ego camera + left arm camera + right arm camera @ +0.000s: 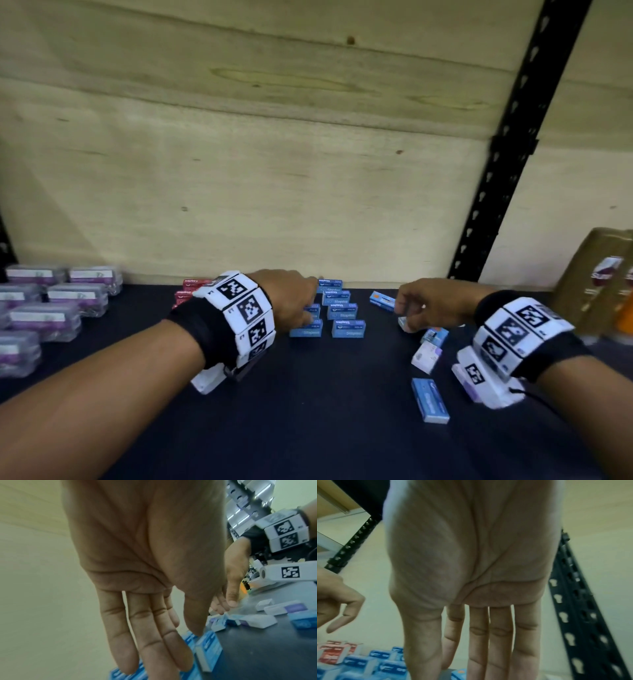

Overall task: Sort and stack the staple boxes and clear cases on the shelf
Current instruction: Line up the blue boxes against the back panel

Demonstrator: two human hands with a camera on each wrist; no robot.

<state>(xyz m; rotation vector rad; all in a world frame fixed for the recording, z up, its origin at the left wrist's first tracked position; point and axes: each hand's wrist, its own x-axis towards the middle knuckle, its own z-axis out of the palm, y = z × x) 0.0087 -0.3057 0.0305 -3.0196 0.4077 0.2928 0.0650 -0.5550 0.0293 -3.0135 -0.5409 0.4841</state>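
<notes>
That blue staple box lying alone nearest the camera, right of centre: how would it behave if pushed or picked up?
The blue staple box lies flat on its broad face on the dark shelf, so it would likely slide rather than tip or roll. Its crisp rectangular edges suggest stiff card, easy to pinch. If full, probably heavy for its size.

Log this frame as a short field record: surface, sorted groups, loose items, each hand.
surface: dark shelf
sorted left: clear cases, stacked
sorted centre: blue staple boxes in rows; red boxes behind
loose right: scattered boxes
left hand: fingers straight over the blue rows
right hand: fingers straight, reaching among loose boxes; grip unclear
</notes>
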